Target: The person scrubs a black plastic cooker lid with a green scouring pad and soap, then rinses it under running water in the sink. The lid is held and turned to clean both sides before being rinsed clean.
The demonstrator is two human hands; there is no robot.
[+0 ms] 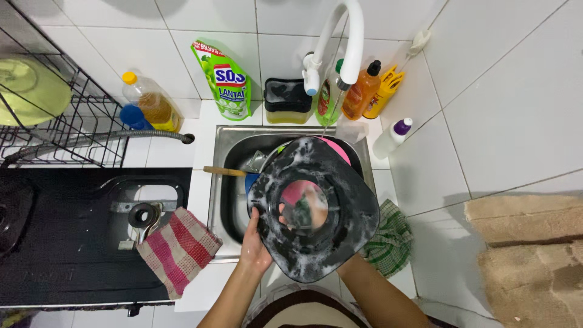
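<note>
**Soapy black lid held over the sink**

Left hand grips the lower left rim of a large black lid, fingers curled round the edge, thumb on the upper face. The lid is squarish with rounded corners, has a round clear window in its middle, and is smeared with white suds. It is held tilted over the steel sink, covering most of the basin.

Right hand is behind the lid; only a blurred shape shows through the window, with something green and sudsy against it. Cannot tell whether those fingers are spread or closed. The right forearm runs out from under the lid's lower right edge.

In the sink: a wooden handle lying across the left side, a pink item peeking out at the lid's top edge, some blue beneath the lid at left.

A white tap arches over the back of the sink. Along the back ledge: a green refill pouch, a dark sponge holder, a green bottle, an orange bottle, a white bottle with purple cap. An oil bottle stands further left.

Left worktop: black gas stove with a red-and-white checked cloth over its corner. A green checked cloth lies right of the sink. Wire dish rack at upper left.
</note>
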